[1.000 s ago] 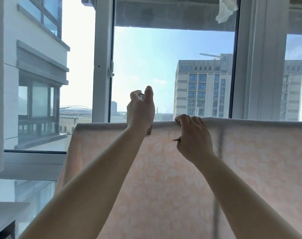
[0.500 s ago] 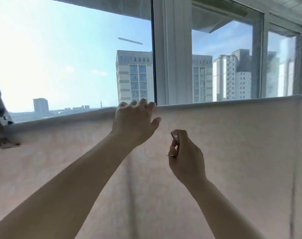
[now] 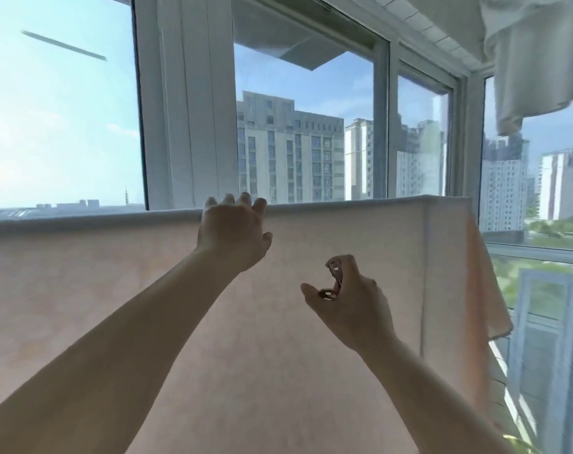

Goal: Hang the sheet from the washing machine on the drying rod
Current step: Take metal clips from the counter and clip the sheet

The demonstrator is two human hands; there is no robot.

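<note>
A pale pink patterned fabric sheet (image 3: 114, 306) hung draped over a horizontal rod, its folded top edge running across the view and its right end drooping by the white-framed windows (image 3: 186, 103). A white cloth (image 3: 534, 54) hung at upper right. The left hand (image 3: 234, 232) lay with relaxed fingers on the sheet's top edge. The right hand (image 3: 347, 306) pinched a small metal clip (image 3: 334, 280) in front of the sheet.

sheet (image 3: 114, 290) draped over rod | left hand (image 3: 232, 234) fingers on top fold | right hand (image 3: 350, 309) pinching metal clip (image 3: 334, 280)
</note>
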